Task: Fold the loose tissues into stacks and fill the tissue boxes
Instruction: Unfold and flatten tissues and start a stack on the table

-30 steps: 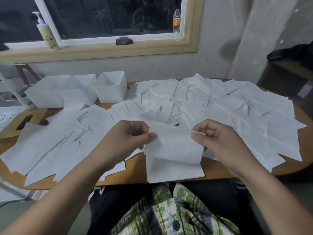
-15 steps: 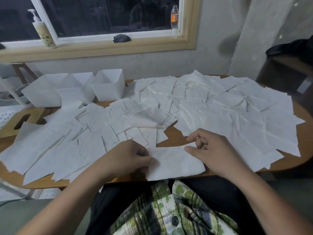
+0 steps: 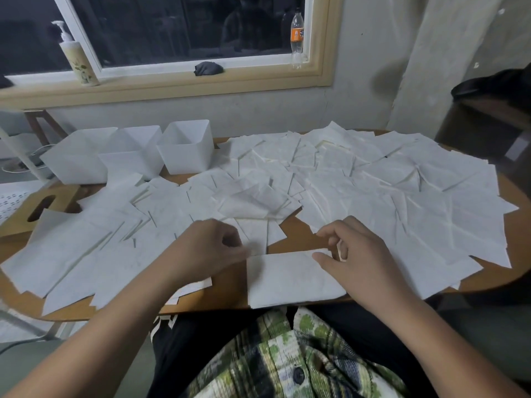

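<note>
A person seated at a wooden table (image 3: 227,294) pinches a folded tissue (image 3: 290,278) at the near edge, the left hand (image 3: 207,248) curled on its left corner and the right hand (image 3: 353,254) on its far right corner, thumb on top. Loose tissues (image 3: 402,196) cover the tabletop beyond. Three white boxes (image 3: 184,147) stand far left, near a wooden lid (image 3: 37,208). A pump bottle (image 3: 76,58), dark cloth (image 3: 208,68) and drink bottle (image 3: 296,38) sit on the windowsill.

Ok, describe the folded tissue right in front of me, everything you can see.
The tissue is white, thin, faintly creased paper, folded to a rectangle, lying flat at the table's near edge. The left hand's curled fingers touch its upper left corner; the right hand pinches its upper right corner.
</note>
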A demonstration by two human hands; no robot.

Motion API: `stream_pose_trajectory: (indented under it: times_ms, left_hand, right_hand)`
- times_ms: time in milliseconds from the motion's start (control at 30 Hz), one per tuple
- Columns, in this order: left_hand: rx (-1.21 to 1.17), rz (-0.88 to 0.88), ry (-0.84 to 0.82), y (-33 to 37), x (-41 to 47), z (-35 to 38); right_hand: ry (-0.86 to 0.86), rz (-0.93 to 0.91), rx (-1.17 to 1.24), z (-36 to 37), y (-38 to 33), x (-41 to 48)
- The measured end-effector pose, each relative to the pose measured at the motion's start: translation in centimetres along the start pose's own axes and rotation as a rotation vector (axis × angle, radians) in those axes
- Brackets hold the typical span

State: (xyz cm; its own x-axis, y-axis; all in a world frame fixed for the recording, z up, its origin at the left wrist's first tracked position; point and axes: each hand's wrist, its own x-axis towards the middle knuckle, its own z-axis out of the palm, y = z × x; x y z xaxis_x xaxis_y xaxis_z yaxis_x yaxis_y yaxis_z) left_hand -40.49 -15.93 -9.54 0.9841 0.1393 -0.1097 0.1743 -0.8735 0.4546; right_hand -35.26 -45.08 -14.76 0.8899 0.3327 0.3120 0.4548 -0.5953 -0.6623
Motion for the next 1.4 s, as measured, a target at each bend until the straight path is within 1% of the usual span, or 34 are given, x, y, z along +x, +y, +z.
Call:
stream_pose_trajectory:
  times_ms: [167, 233, 333, 500, 667, 800, 1000, 1200, 1300, 1400]
  left_hand:
    - [-0.065, 0.049, 0.285, -1.5, 3.5, -1.2]
    - [-0.081, 0.063, 0.358, -2.3, 5.1, -1.3]
    - [-0.076, 0.063, 0.361, -2.8, 6.7, -1.3]
    - [-0.107, 0.001, 0.285, -2.4, 7.3, -0.8]
    - [-0.105, 0.054, 0.385, -2.1, 7.1, -0.6]
    - [-0.080, 0.078, 0.423, -1.7, 6.7, -1.1]
    - [-0.071, 0.213, 0.492, -1.0, 5.7, -2.2]
    - [-0.105, 0.358, 0.439, 1.0, 2.9, -3.5]
    - [-0.119, 0.449, 0.333, 2.0, 0.9, -3.9]
    - [-0.160, 0.535, 0.192, 2.7, -0.8, -4.0]
  right_hand:
    - [0.009, -0.087, -0.001, 0.2, -0.3, -0.1]
    - [-0.004, -0.090, 0.022, 0.3, -0.4, -0.1]
    - [-0.019, -0.105, 0.061, 0.4, -0.6, -0.2]
    - [-0.027, -0.112, 0.089, 0.5, -0.8, -0.1]
    - [-0.023, -0.117, 0.104, 0.3, -1.0, 0.1]
    - [-0.009, -0.128, 0.094, 0.2, -1.3, 0.5]
    - [0.006, -0.121, 0.107, -0.2, -1.9, 1.1]
    - [0.033, -0.078, 0.133, -0.4, -2.9, 1.9]
    - [0.007, -0.068, 0.175, -0.4, -3.3, 2.0]
    - [-0.110, -0.042, 0.293, -0.4, -3.6, 2.0]
